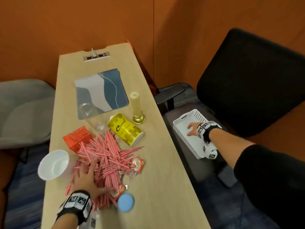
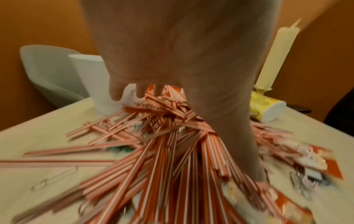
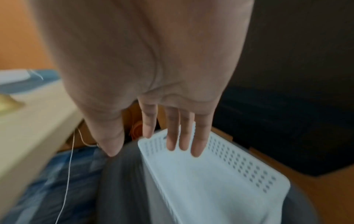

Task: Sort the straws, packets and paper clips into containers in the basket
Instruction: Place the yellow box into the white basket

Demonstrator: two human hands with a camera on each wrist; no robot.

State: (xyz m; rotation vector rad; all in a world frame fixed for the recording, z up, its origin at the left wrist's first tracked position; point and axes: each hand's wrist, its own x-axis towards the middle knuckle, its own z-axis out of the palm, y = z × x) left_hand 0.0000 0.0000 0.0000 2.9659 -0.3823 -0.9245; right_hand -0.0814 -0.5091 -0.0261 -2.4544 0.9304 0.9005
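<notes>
A heap of red-and-white striped straws [image 1: 109, 156] lies on the wooden table [image 1: 165, 179], mixed with red-and-white packets [image 1: 137, 164]. My left hand [image 1: 90, 176] rests flat on the heap with fingers spread. The left wrist view shows the straws [image 2: 162, 159] fanning out under my palm [image 2: 172, 60], packets [image 2: 314, 160] at the right and loose paper clips [image 2: 55, 180] on the table. The white perforated basket [image 1: 186, 144] sits on a chair seat right of the table. My right hand [image 1: 192, 129] hovers over it, fingers [image 3: 172, 136] straight, above the basket [image 3: 210, 189], holding nothing.
Around the heap stand a white cup [image 1: 54, 164], a red perforated box [image 1: 77, 138], a yellow cup on its side [image 1: 125, 129], a glass jar [image 1: 86, 109], a blue lid [image 1: 125, 202] and a candle in a gold holder [image 1: 137, 108]. A black chair back [image 1: 247, 80] rises behind the basket.
</notes>
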